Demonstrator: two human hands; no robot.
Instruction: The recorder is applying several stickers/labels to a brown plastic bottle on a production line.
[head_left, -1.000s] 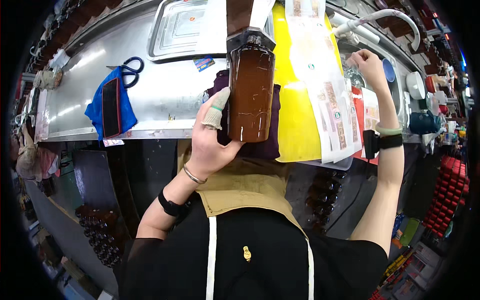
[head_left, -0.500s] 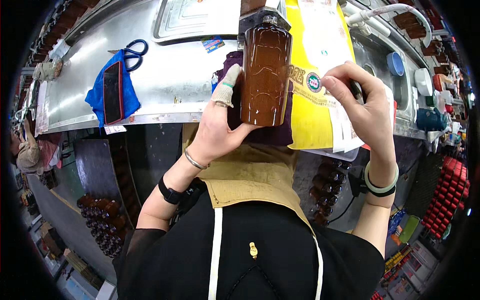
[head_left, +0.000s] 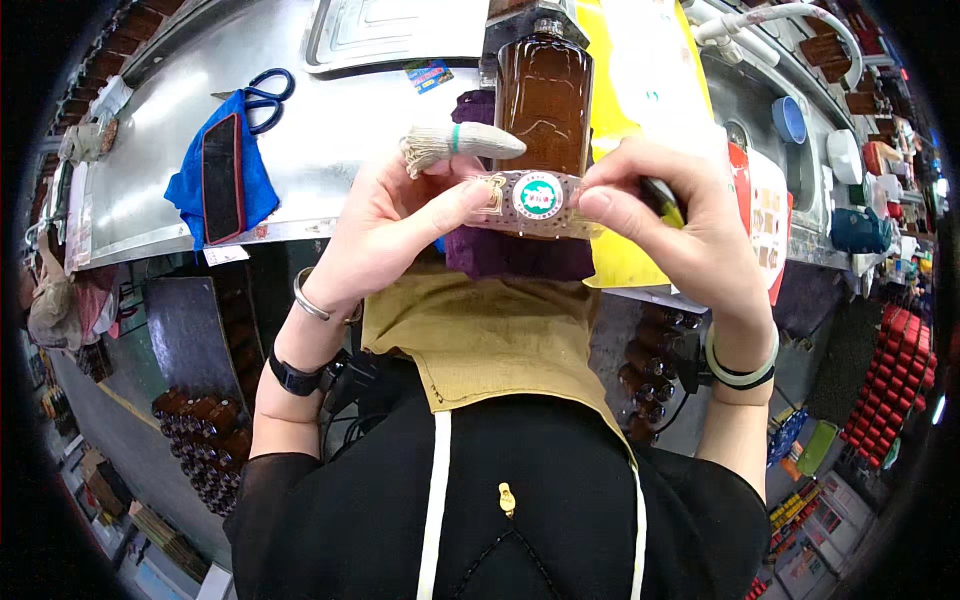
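Note:
A clear label [head_left: 537, 196] with a round green-and-white emblem is stretched between my hands, over the lower part of a brown glass bottle [head_left: 543, 100]. Thumb and fingers of my left hand [head_left: 400, 215] pinch its left end; a whitish cloth finger cover [head_left: 465, 143] with a green band is on one finger. My right hand [head_left: 690, 225] pinches the right end. Tucked in that hand is a dark tool with a yellow-green part [head_left: 663, 203], its kind unclear. The bottle lies on a dark purple cloth [head_left: 520, 256], neck away from me. Whether the label touches the glass is hard to tell.
Left on the metal bench lie a phone [head_left: 222, 180] on a blue cloth [head_left: 262, 195] and blue-handled scissors [head_left: 267, 105]. A yellow sheet [head_left: 630, 262] with papers is right of the bottle. Farther right is a sink with a white hose [head_left: 790, 14] and blue cup [head_left: 789, 122].
My left hand has let go of the bottle and now pinches the label's left end. My right hand has moved left, bringing the label from over the yellow sheet to the bottle.

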